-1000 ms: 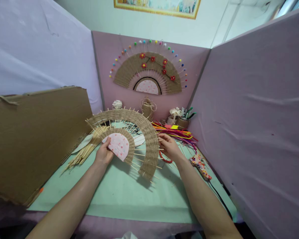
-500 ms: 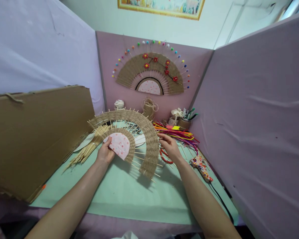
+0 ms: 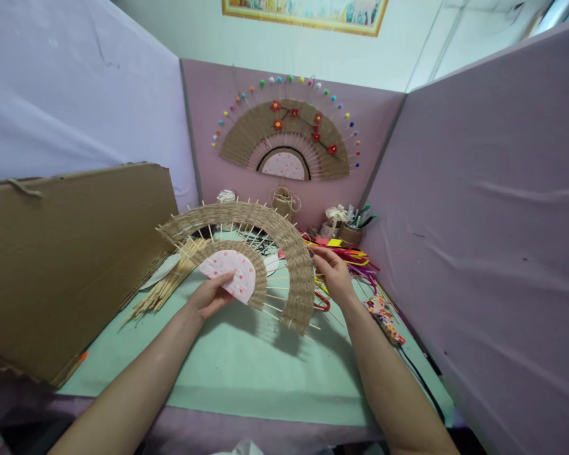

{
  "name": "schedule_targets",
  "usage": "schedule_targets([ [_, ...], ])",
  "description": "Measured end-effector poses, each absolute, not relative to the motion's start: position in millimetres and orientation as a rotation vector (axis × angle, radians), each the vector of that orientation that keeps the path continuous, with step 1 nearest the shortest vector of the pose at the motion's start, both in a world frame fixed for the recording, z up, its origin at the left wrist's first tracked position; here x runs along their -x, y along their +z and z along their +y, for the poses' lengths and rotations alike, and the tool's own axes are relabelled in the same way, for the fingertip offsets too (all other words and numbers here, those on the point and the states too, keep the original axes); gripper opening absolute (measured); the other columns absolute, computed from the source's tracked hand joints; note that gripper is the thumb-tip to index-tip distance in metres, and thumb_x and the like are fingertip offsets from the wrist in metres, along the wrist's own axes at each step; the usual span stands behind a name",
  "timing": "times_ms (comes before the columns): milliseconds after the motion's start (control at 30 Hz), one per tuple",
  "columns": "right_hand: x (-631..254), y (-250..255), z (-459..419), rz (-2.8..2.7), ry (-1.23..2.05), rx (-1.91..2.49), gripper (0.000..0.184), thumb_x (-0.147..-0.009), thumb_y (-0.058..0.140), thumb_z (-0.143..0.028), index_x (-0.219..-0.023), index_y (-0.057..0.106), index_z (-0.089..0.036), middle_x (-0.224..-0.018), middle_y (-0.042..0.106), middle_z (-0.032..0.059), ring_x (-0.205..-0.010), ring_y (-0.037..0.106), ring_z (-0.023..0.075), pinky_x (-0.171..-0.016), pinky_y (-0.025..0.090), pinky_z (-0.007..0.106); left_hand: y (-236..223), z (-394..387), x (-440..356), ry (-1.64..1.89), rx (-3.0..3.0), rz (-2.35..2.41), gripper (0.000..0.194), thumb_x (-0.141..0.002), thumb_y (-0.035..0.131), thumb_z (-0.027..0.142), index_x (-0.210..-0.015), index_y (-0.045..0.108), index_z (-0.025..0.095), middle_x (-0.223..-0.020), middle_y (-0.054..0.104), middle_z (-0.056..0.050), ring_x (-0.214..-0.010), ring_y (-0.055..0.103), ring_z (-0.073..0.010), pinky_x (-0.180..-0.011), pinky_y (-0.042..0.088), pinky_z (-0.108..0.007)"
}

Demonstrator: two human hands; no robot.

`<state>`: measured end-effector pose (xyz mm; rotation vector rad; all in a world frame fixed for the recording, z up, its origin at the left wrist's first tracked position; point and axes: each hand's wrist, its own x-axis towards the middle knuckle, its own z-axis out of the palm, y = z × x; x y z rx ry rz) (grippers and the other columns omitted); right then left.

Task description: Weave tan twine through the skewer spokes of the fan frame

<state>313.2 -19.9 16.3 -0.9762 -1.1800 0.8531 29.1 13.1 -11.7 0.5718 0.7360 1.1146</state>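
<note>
My left hand (image 3: 214, 294) grips a half-round woven fan (image 3: 299, 278) by its pink dotted centre (image 3: 227, 272), thumb on top and fingers underneath. The fan is tilted above the table, with two bands of brown twine woven over thin sticks that poke out past the rim. At its right outer edge, my right hand (image 3: 332, 273) has thumb and fingers pinched together. Whatever is between those fingertips is too small to make out. Below that hand, red-handled scissors (image 3: 321, 302) lie partly hidden behind the fan.
A finished-looking fan with red flowers (image 3: 251, 136) hangs on the back panel. Around the green table (image 3: 265, 385) are a stick bundle (image 3: 159, 294), cardboard (image 3: 76, 253), a twine spool (image 3: 283, 201), coloured pipe cleaners (image 3: 360, 256), a pen pot (image 3: 351, 234) and a patterned glue gun (image 3: 384, 317).
The fan has shifted right and slightly up, turning a little. My left hand has moved right with it, its thumb farther over the pink centre. My right hand has gone slightly right.
</note>
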Motion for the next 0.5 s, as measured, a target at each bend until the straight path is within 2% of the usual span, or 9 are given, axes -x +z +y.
schedule_targets([
  [133,-316.1,15.8,-19.9,-1.196,0.828,0.948,0.030,-0.075,0.062,-0.038,-0.100,0.065,-0.022,-0.063,0.051,-0.0028,-0.047,0.032,0.0061,-0.042,0.024,0.019,-10.2,13.2,-30.3,1.125,-0.581,0.740,0.026,-0.077,0.057,0.002,-0.100,0.061,0.014,-0.084,0.073,-0.008,-0.070,0.069,-0.0184,-0.066,0.058,-0.030],
  [333,-316.7,14.9,-20.8,-1.218,0.767,0.898,0.028,-0.077,0.059,-0.039,-0.096,0.067,-0.020,-0.064,0.051,-0.0017,-0.047,0.029,0.0061,-0.044,0.023,0.021,-11.8,14.1,-30.3,1.104,-0.571,0.724,0.030,-0.078,0.057,0.003,-0.106,0.059,0.014,-0.086,0.073,-0.007,-0.072,0.069,-0.0175,-0.070,0.057,-0.029],
  [500,-316.5,16.5,-22.4,-1.254,0.736,0.946,0.032,-0.078,0.057,-0.043,-0.094,0.068,-0.018,-0.060,0.050,-0.0016,-0.047,0.030,0.0070,-0.044,0.023,0.022,-11.2,13.4,-30.9,1.094,-0.568,0.723,0.034,-0.079,0.055,0.003,-0.111,0.058,0.013,-0.087,0.073,-0.008,-0.072,0.069,-0.0185,-0.068,0.058,-0.030],
])
